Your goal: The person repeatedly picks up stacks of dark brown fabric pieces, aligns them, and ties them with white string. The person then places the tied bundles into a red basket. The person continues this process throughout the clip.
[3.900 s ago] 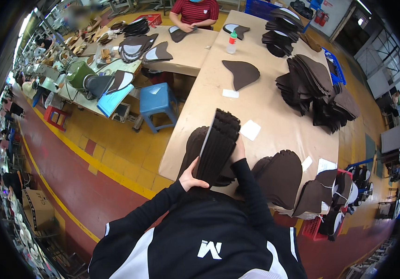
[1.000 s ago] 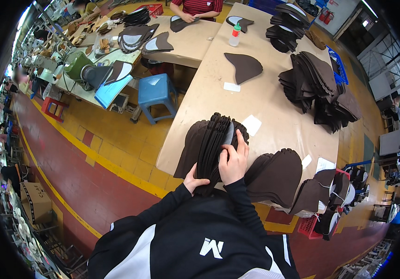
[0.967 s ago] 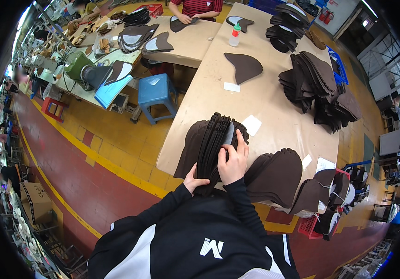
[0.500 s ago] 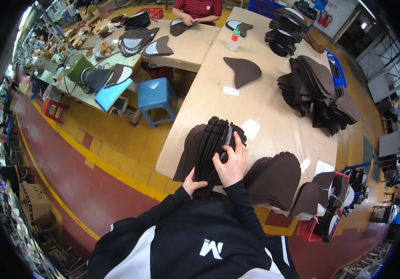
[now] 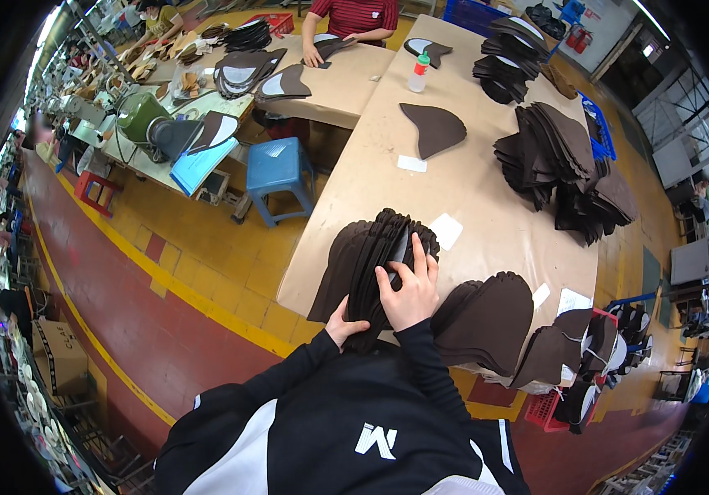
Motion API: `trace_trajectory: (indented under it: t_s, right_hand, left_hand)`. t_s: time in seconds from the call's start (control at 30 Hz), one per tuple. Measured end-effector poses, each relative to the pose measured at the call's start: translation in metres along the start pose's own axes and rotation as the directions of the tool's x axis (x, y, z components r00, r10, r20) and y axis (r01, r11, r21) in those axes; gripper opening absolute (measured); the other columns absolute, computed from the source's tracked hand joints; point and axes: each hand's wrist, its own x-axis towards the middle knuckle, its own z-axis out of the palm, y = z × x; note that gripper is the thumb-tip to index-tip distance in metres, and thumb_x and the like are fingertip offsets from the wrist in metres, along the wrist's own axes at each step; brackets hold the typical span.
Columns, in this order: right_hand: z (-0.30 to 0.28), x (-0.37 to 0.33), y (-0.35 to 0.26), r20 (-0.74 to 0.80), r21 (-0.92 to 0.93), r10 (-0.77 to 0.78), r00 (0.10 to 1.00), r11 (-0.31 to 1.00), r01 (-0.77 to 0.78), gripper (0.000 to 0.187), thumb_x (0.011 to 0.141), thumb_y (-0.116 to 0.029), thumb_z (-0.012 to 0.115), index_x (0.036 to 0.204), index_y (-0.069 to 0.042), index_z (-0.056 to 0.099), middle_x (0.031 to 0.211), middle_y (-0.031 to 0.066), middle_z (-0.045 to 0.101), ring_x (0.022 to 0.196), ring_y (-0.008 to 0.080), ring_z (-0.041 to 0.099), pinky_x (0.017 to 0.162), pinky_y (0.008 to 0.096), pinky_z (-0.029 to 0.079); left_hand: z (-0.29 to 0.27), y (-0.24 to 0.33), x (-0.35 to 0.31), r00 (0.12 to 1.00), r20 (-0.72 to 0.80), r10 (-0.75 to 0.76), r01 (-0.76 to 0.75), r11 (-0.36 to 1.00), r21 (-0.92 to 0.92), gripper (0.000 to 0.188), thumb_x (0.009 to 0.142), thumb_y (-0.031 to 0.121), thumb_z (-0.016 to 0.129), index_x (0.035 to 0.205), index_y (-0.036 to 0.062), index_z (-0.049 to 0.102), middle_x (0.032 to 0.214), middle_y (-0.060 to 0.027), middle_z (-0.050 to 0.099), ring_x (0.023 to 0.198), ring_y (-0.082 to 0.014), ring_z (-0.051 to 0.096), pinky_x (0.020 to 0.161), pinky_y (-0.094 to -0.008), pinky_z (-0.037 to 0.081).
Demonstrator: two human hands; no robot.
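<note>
A thick stack of dark brown cut pieces [image 5: 371,264], like shoe-upper parts, stands on edge at the near side of the table, its layers fanned. My left hand [image 5: 346,325] grips the lower left of this stack, thumb in front and other fingers hidden behind the layers. My right hand [image 5: 412,289] is on its right side, the thumb and bent fingers holding the layers and the index finger stretched along the top. Between the layers by my right fingers a pale grey face [image 5: 400,247] shows. To the right lies another pile of brown pieces [image 5: 490,318].
The tan table [image 5: 354,190] carries a single brown piece [image 5: 434,129], a bottle [image 5: 419,74] with a green cap, white paper slips and dark stacks [image 5: 548,148] at the right. A blue stool [image 5: 280,173] stands left of it. Across the table a co-worker in a red striped shirt [image 5: 354,18] handles a piece.
My right fingers have shifted slightly on the stack, and the gap showing the pale face looks a little wider. My left hand stays put. The co-worker's hands have moved apart.
</note>
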Motion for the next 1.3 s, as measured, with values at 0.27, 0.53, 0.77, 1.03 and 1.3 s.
trace_trajectory:
  t_s: [0.27, 0.53, 0.77, 1.03, 1.3]
  right_hand:
    - [0.003, 0.000, 0.004, 0.004, 0.016, 0.019, 1.000, 1.000, -0.019, 0.021, 0.077, -0.027, 0.072, 0.083, -0.007, 0.073, 0.141, 0.0020, 0.048, 0.121, 0.0292, 0.045, 0.090, 0.0381, 0.049]
    - [0.002, 0.002, 0.003, 0.000, 0.008, 0.018, 1.000, 1.000, -0.018, 0.016, 0.074, -0.019, 0.068, 0.084, -0.006, 0.070, 0.140, 0.0023, 0.049, 0.121, 0.0291, 0.046, 0.089, 0.0389, 0.049]
    - [0.000, 0.007, -0.006, -0.042, 0.080, 0.069, 0.997, 0.995, -0.066, 0.014, 0.069, -0.011, 0.064, 0.082, -0.010, 0.067, 0.138, 0.0043, 0.050, 0.115, 0.0295, 0.051, 0.087, 0.0408, 0.050]
    - [0.004, 0.005, -0.003, -0.049, 0.024, -0.011, 0.999, 1.000, 0.012, 0.016, 0.077, -0.022, 0.072, 0.077, -0.009, 0.063, 0.134, 0.0096, 0.050, 0.117, 0.0315, 0.049, 0.088, 0.0406, 0.048]
    - [0.005, 0.005, -0.003, -0.037, 0.031, 0.028, 0.999, 0.999, -0.027, 0.022, 0.072, -0.024, 0.075, 0.076, -0.009, 0.059, 0.135, 0.0105, 0.048, 0.119, 0.0322, 0.047, 0.089, 0.0413, 0.047]
  left_hand:
    - [-0.002, -0.005, 0.002, 0.999, 0.010, 0.030, -0.030, 0.999, -0.011, 0.081, 0.072, -0.002, 0.077, 0.141, 0.0049, 0.035, 0.128, -0.0073, 0.054, 0.119, -0.0182, 0.051, 0.103, -0.0326, 0.040]
    - [-0.002, -0.004, 0.001, 0.999, 0.006, 0.034, -0.034, 0.999, 0.001, 0.083, 0.072, -0.002, 0.077, 0.142, 0.0044, 0.034, 0.129, -0.0078, 0.053, 0.120, -0.0186, 0.051, 0.103, -0.0326, 0.040]
    - [0.001, -0.001, 0.001, 1.000, -0.021, 0.022, -0.022, 1.000, -0.012, 0.084, 0.072, -0.003, 0.077, 0.143, 0.0043, 0.033, 0.129, -0.0084, 0.054, 0.120, -0.0189, 0.051, 0.103, -0.0327, 0.040]
    - [-0.002, -0.004, 0.002, 0.999, -0.021, 0.030, -0.031, 1.000, -0.001, 0.084, 0.072, -0.004, 0.078, 0.143, 0.0042, 0.034, 0.130, -0.0080, 0.053, 0.121, -0.0185, 0.051, 0.104, -0.0328, 0.040]
    - [-0.002, -0.006, 0.002, 0.999, -0.022, 0.043, -0.043, 0.999, -0.002, 0.083, 0.072, -0.003, 0.078, 0.142, 0.0037, 0.034, 0.131, -0.0075, 0.052, 0.122, -0.0184, 0.050, 0.104, -0.0323, 0.039]
